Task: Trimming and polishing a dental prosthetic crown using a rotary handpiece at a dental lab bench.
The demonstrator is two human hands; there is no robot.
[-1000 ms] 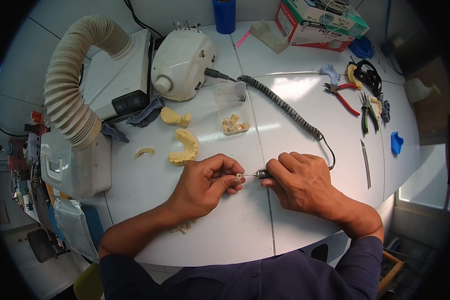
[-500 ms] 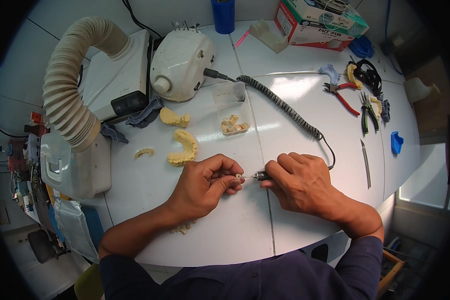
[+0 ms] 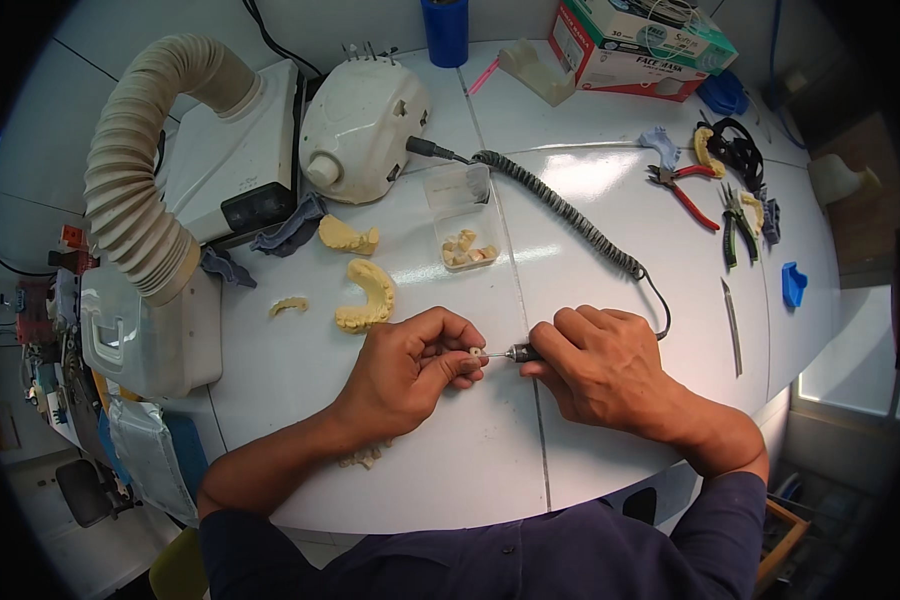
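Note:
Between the thumb and fingers of my left hand [image 3: 410, 362] is a small pale dental crown [image 3: 477, 352]. My right hand [image 3: 600, 365] is wrapped round a black rotary handpiece [image 3: 523, 352], whose thin metal bur [image 3: 497, 354] points left and reaches the crown. A coiled cord [image 3: 570, 215] runs from near my right hand to the white control unit [image 3: 365, 130]. Beyond my left hand lie a yellow horseshoe-shaped dental cast [image 3: 368, 295], a second cast piece [image 3: 348, 236] and a small tooth strip [image 3: 290, 305]. Pale pieces [image 3: 362, 457] lie partly hidden under my left forearm.
An open clear box [image 3: 468, 256] holds several tooth pieces. Red-handled pliers [image 3: 692, 200], dark-handled pliers [image 3: 738, 228] and a knife [image 3: 733, 330] lie at the right. A ribbed hose [image 3: 120, 190] arches over the left side. Face mask boxes [image 3: 630, 60] stand at the back.

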